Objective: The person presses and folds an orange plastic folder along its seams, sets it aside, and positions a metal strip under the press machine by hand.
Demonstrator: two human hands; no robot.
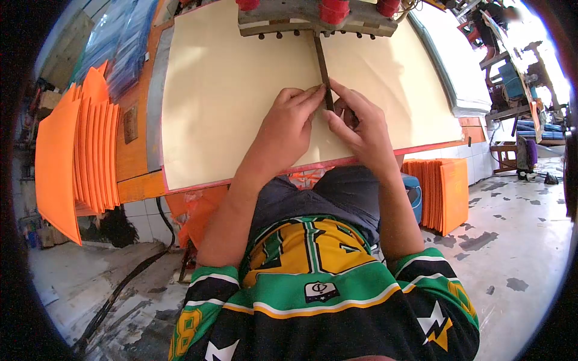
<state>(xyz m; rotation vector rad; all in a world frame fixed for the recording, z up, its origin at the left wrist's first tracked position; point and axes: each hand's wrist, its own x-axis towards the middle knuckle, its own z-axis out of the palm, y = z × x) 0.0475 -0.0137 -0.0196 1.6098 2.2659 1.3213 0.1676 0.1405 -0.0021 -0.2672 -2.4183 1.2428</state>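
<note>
A dark narrow bar (321, 60) runs down from a grey machine head (289, 23) over the cream sheet (223, 90) on the table. My left hand (292, 123) lies at the bar's left side, its fingers together and their tips touching near the bar's lower end. On the right side, my right hand (359, 120) has its thumb and forefinger at the same end, with the other fingers curled under. Whatever is between the fingertips is too small or hidden to make out.
Orange folded pieces (90, 150) are stacked at the left table edge, beside blue plastic-wrapped material (123, 45). More orange pieces (444, 195) stand at the lower right. A white padded stack (457, 66) lies at the right. Another person (497, 21) is at the far upper right.
</note>
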